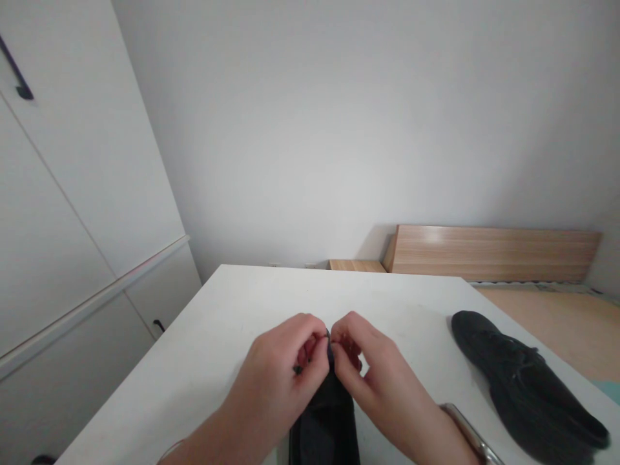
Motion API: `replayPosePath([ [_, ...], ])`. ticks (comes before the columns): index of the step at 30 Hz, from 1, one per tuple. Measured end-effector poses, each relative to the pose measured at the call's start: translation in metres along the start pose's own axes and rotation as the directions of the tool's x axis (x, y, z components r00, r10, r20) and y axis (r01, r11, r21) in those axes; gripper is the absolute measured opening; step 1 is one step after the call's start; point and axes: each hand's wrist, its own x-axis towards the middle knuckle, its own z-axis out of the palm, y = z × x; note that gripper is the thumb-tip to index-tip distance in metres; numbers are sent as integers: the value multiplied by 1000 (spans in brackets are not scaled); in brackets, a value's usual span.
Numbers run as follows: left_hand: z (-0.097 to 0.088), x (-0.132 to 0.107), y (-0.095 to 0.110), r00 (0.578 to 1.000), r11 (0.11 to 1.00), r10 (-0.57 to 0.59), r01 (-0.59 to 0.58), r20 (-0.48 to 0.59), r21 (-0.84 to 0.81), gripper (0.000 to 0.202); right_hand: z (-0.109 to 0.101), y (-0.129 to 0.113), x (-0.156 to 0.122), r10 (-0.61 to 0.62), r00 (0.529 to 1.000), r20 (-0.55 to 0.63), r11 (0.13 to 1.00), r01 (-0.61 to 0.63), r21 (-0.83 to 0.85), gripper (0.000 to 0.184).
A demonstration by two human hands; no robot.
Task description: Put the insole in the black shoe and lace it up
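A black fabric shoe (323, 423) lies on the white table (217, 310) at the near edge, straight in front of the person, with its length running away from them. The table carries its weight, which seems to be why both hands can give all their fingers to fine work. The left hand (285, 368) and the right hand (375, 371) meet over the far end of the shoe, knuckles up and fingers curled in tight. Thumb and forefinger of each are pinched narrow on a thin dark cord (329, 343) that rises from the shoe (it looks like a lace, though it is too small to be sure). The fingertips almost touch, so both grips fall on nearly the same spot, the sort of hold that suits a slender, limp thing that would slip from a looser grasp. A metal wristband (467, 429) shows on the right wrist. A second black shoe (527, 381) lies on its own near the table's right edge, well apart from the hands and out of their way. A white wardrobe (72, 226) stands to the left, and a pale wooden headboard (494, 253) stands against the far wall.
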Motion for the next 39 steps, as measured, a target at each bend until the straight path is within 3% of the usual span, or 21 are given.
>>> replayPosePath([
  [2, -22, 5, 10, 976, 989, 14, -46, -216, -143, 10, -19, -16, 5, -33, 989, -143, 975, 63, 211, 11],
  [4, -38, 9, 19, 934, 981, 2, -72, -358, -182, 5, -37, -33, 8, -47, 955, -291, 929, 149, 340, 6],
  [8, -44, 14, 31, 901, 979, -1, -89, -434, -185, 4, -54, -59, 9, -66, 889, -452, 880, 265, 393, 2],
  [13, -35, 21, 39, 945, 936, 15, -128, -327, -327, 4, -48, -65, 11, -166, 902, -398, 888, 312, 338, 11],
  [16, -34, 23, 43, 979, 839, -36, -79, -201, -538, 7, -41, -59, 13, -242, 869, -432, 906, 361, 219, 16],
  [19, -36, 24, 45, 991, 733, -86, -9, -106, -680, 9, -37, -51, 15, -233, 849, -475, 909, 364, 204, 15],
  [21, -37, 23, 45, 991, 697, -107, 19, -77, -717, 9, -35, -45, 16, -168, 887, -431, 891, 323, 318, 15],
  [25, -39, 20, 45, 994, 716, -89, 25, -56, -697, 7, -34, -37, 16, -78, 976, -201, 808, 180, 561, 11],
  [28, -40, 19, 44, 996, 727, -67, 10, -57, -687, 8, -35, -36, 15, -26, 993, -117, 774, 94, 626, 6],
  [30, -40, 18, 42, 996, 716, -73, 21, -45, -698, 9, -35, -35, 14, 10, 992, -125, 770, 72, 634, 7],
  [32, -41, 17, 35, 996, 696, -92, 53, -15, -716, 16, -34, -33, 11, 39, 985, -168, 750, 82, 657, 8],
  [34, -42, 13, 24, 992, 675, -124, 103, 25, -731, 23, -31, -28, 7, 74, 978, -196, 671, 97, 735, 10],
  [37, -46, 2, -4, 976, 653, -208, 188, 66, -733, 14, -29, -14, -6, 146, 974, -172, 515, 74, 854, 13],
  [39, -50, -10, -28, 959, 632, -276, 228, 60, -740, 17, -31, 0, -18, 228, 955, -188, 491, 54, 870, 14],
])
